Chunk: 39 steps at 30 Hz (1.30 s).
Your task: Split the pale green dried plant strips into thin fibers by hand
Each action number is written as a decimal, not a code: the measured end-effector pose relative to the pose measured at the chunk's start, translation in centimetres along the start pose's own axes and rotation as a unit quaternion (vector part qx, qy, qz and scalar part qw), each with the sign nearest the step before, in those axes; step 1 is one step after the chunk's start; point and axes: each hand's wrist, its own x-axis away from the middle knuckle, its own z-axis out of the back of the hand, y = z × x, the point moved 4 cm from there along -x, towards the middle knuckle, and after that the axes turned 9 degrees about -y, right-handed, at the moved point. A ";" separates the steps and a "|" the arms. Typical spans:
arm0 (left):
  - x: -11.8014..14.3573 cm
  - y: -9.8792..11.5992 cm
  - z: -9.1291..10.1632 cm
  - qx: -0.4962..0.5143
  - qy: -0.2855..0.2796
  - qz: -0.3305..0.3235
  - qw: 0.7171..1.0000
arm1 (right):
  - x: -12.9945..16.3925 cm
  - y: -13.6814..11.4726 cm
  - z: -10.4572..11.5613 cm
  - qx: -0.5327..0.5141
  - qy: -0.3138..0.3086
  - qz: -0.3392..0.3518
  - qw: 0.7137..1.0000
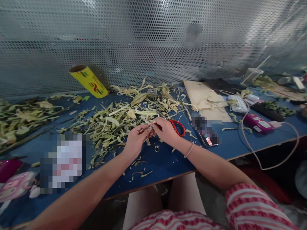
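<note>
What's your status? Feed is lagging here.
Left hand pinching a leaf strip. Right hand holding red scissors. Leaf scraps piled behind.

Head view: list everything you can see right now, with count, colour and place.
table: one, blue top, across the frame
leaf trimmings: one big heap, pale green, table centre; more at far left
roll: one, yellow, lying by the mesh wall
mesh wall: one, silver, behind the table
scissors: one pair, red handles, in the right hand
cardboard sheets: beige, right of the heap
phone: one, dark, right of the scissors
device: one, magenta, with cable, far right
white devices: two, near the cardboard
left hand: fingers pinching a strip
right hand: holding the scissors, meeting the left
</note>
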 end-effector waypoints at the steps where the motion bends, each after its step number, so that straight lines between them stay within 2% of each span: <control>1: -0.1 -0.1 0.1 -0.002 0.001 0.001 1.000 | 0.0 -0.1 0.0 0.009 0.002 0.004 1.000; 7: -0.1 -0.5 0.1 -0.047 -0.031 -0.006 0.998 | 0.0 -0.4 -0.2 0.021 -0.009 0.021 1.000; 11: -0.2 -0.7 -0.1 0.041 -0.030 0.045 0.998 | -0.1 -0.3 -0.5 0.005 -0.020 0.025 0.999; 15: -0.2 -0.7 -0.5 0.129 -0.050 0.092 0.986 | -0.1 0.0 -0.6 -0.015 -0.003 0.039 0.999; 20: 0.0 -0.1 -0.5 0.122 -0.057 0.049 0.990 | 0.1 0.1 -0.5 0.001 0.012 0.037 0.999; 25: 0.1 -0.6 -0.8 0.125 -0.084 0.104 0.983 | 0.3 0.0 -0.5 -0.006 -0.014 0.032 0.999; 30: 0.0 -0.6 -0.8 0.127 -0.088 0.093 0.984 | 0.4 0.1 -0.2 -0.005 -0.010 0.047 0.999; 35: -0.1 -0.5 -0.6 0.149 -0.072 0.100 0.981 | 0.3 -0.4 -0.6 0.031 -0.027 0.056 0.998; 37: 0.0 -0.5 -0.5 0.147 -0.068 0.110 0.981 | 0.4 -0.6 -0.3 0.086 -0.048 0.042 0.994; 39: 0.0 -0.4 -0.5 0.140 -0.067 0.115 0.981 | 0.9 -0.4 1.2 0.170 -0.072 -0.004 0.983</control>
